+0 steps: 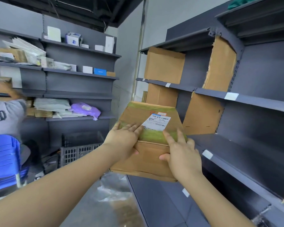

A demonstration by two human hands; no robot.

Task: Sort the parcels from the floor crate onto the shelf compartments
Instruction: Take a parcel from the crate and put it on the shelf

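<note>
We grip one cardboard parcel between left hand and right hand, aloft at the front edge of the right shelf, not yet placed; the far shelves already carry many.

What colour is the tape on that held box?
Yellowish-green tape on the brown box; head view.

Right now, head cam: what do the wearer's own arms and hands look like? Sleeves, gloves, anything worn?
Both forearms are bare along the whole length in view, and no sleeve edge shows in the frame. The left hand and right hand are ungloved. No watch, band or bracelet shows on either wrist, and no ring on the fingers that show. No tape, markings or cables either.
</note>
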